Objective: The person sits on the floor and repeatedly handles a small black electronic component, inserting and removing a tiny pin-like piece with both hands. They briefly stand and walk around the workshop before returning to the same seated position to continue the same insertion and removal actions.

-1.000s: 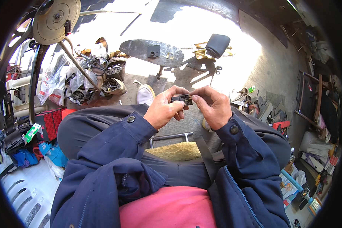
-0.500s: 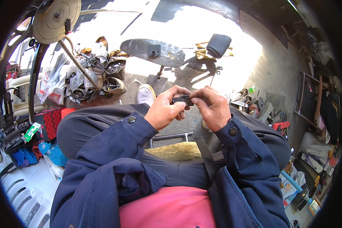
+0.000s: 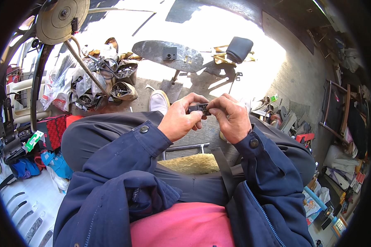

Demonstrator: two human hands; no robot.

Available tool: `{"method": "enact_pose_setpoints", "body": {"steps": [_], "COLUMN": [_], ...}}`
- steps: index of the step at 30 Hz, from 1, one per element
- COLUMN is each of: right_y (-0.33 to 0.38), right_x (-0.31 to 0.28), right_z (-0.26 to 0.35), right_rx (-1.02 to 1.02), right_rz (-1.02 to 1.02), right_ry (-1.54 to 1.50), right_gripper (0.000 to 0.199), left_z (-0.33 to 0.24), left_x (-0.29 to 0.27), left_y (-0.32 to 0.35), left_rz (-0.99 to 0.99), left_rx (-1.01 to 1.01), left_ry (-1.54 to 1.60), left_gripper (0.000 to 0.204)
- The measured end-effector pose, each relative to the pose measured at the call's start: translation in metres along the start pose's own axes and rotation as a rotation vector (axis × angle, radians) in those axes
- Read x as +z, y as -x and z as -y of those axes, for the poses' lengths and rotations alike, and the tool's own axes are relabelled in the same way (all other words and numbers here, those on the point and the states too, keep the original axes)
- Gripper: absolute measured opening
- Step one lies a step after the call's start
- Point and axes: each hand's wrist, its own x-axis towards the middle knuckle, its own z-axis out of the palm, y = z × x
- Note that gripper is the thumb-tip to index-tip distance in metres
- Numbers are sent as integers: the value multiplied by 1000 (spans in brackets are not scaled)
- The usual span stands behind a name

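Observation:
I sit with my knees apart and both hands raised together over my lap. My left hand and my right hand pinch a small black part between their fingertips. The part is mostly hidden by my fingers, so its shape is unclear. My dark blue jacket sleeves run down to the lower edge. A dark strap hangs from under my right wrist across my lap. A white shoe shows on the ground beyond my left knee.
A round metal disc on a stand rises at upper left, above bags and pots of small metal parts. A flat metal plate and a black pad lie ahead on sunlit concrete. Tools and clutter fill the right side.
My hands stay together on the small black part, fingers shifting only slightly. My view has tilted a little, nothing else moved.

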Motion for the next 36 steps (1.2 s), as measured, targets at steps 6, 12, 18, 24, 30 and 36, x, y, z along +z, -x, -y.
{"method": "enact_pose_setpoints", "body": {"steps": [6, 12, 18, 24, 30, 36], "right_y": [1, 1, 2, 3, 3, 3], "right_x": [1, 1, 1, 4, 4, 4], "right_z": [1, 0, -2, -4, -2, 2], "right_rx": [27, 16, 9, 10, -11, -20], "right_rz": [-21, -20, -2, 14, -5, -30], "right_ry": [-63, -58, -28, -31, -15, -26], "right_gripper": [9, 10, 10, 11, 11, 12], "left_z": [1, 2, 3, 4, 3, 1], "left_x": [2, 2, 1, 1, 1, -3], "left_y": [0, -1, -1, -1, -1, 0], "left_rz": [-41, -35, -35, -43, -28, 10], "left_rx": [31, 41, 31, 4, 9, -27], "left_ry": [42, 48, 48, 74, 128, 100], "left_gripper": [37, 37, 35, 32, 31, 35]}}
